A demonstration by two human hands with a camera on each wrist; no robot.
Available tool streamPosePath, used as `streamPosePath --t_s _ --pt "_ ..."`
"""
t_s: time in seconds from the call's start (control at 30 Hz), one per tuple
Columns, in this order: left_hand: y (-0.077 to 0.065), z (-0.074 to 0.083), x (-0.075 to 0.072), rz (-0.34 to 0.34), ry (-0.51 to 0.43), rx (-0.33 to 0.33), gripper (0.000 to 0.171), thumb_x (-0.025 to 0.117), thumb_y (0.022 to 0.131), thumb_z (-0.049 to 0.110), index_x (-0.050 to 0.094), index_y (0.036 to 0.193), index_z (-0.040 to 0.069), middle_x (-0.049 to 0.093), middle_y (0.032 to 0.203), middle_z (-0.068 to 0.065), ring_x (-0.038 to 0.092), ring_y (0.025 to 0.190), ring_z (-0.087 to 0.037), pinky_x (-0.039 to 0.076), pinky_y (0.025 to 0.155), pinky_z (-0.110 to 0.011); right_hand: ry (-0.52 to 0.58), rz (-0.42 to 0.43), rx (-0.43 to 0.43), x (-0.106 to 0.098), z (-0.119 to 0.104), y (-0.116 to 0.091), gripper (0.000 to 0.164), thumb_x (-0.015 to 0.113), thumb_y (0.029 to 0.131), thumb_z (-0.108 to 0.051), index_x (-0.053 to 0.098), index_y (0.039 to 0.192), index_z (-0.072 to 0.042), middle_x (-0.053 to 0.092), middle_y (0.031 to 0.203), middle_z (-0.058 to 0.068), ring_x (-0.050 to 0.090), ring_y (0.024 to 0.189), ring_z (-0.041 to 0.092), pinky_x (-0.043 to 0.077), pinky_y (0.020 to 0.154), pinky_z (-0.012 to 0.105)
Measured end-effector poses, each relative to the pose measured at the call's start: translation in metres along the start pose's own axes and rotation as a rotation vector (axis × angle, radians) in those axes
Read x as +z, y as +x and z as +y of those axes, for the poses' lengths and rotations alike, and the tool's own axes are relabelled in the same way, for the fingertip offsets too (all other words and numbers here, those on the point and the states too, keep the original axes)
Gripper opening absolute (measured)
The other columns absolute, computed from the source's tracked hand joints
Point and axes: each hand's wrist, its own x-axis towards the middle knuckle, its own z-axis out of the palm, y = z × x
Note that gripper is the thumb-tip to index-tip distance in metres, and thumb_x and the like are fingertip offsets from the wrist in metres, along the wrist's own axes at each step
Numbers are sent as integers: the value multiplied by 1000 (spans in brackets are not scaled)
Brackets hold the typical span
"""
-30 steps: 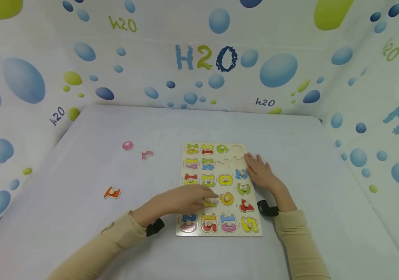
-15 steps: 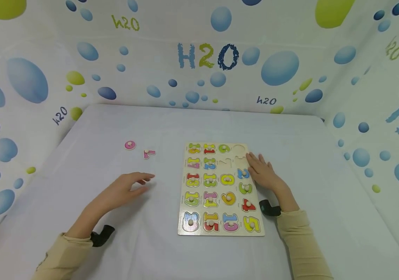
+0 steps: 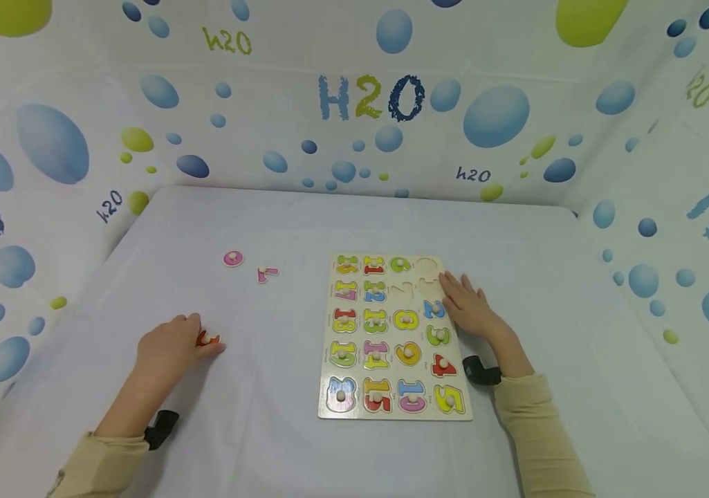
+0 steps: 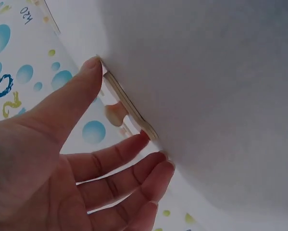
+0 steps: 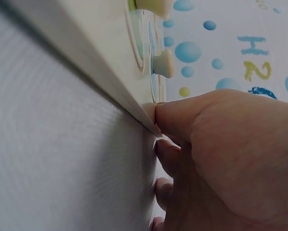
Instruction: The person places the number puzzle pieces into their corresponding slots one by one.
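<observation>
My left hand [image 3: 167, 349] pinches an orange puzzle piece [image 3: 207, 339], apparently a number 1, at the left of the table. In the left wrist view thumb and index finger are at opposite ends of the piece [image 4: 127, 107], whose round knob sticks out between them; its underside is at the table surface. My right hand [image 3: 469, 304] rests against the upper right edge of the wooden number puzzle board [image 3: 391, 415], fingers extended. The right wrist view has the thumb [image 5: 177, 115] touching the board's edge, with other fingertips on the tablecloth.
Beyond the left hand lie a pink oval piece [image 3: 233, 259] and a pink 7-shaped piece [image 3: 265, 274]. Bare recesses show at the board's upper right, among several seated knobbed numbers. White cloth covers the table [image 3: 292, 221]; a patterned curtain [image 3: 267, 104] encloses it.
My left hand has left the board, moved left across the table and taken hold of the orange piece lying there. The right hand has stayed at the board's edge.
</observation>
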Motion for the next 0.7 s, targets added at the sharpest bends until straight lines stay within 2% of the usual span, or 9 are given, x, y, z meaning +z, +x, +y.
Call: streamPosePath --t_s 0.13,0.23,0.33,0.47,0.6,0.7 --pt "0 3 -2 -23 22 -4 44 74 80 31 41 71 4 41 68 -8 44 57 -24 37 50 -37 9 4 -3 1 0 -1 52 36 101 -15 17 145 5 14 149 25 0 134 47 -1 100 64" --pt "0 4 -2 -13 -14 9 43 75 80 28 41 77 1 42 68 -8 43 57 -24 37 50 -37 12 3 -1 0 -2 -1 52 36 101 -15 18 146 5 14 149 25 0 134 47 -1 100 64" --pt "-1 4 -1 18 -85 49 42 77 78 21 42 86 -1 44 65 -6 43 54 -22 35 48 -35 9 4 0 -1 -3 -2 52 36 101 -15 18 146 5 14 149 25 0 134 47 -1 100 63" --pt "-1 6 3 67 -160 139 39 77 76 7 44 94 -1 49 63 -3 43 52 -19 36 48 -33 8 8 -2 -3 -5 -3 52 36 101 -15 18 145 6 14 149 25 0 134 47 -1 100 64" --pt "3 9 4 107 -213 196 34 75 75 -2 50 99 1 57 69 -4 50 58 -19 43 53 -35 3 6 1 -4 -6 -4 52 36 101 -15 18 145 6 14 149 25 0 134 47 -1 100 64" --pt "5 15 2 132 -253 219 35 75 75 -1 54 103 2 59 73 -4 57 64 -20 47 56 -36 -2 5 4 -5 -7 -4 52 36 101 -15 18 145 6 14 149 25 0 134 47 -1 100 64"
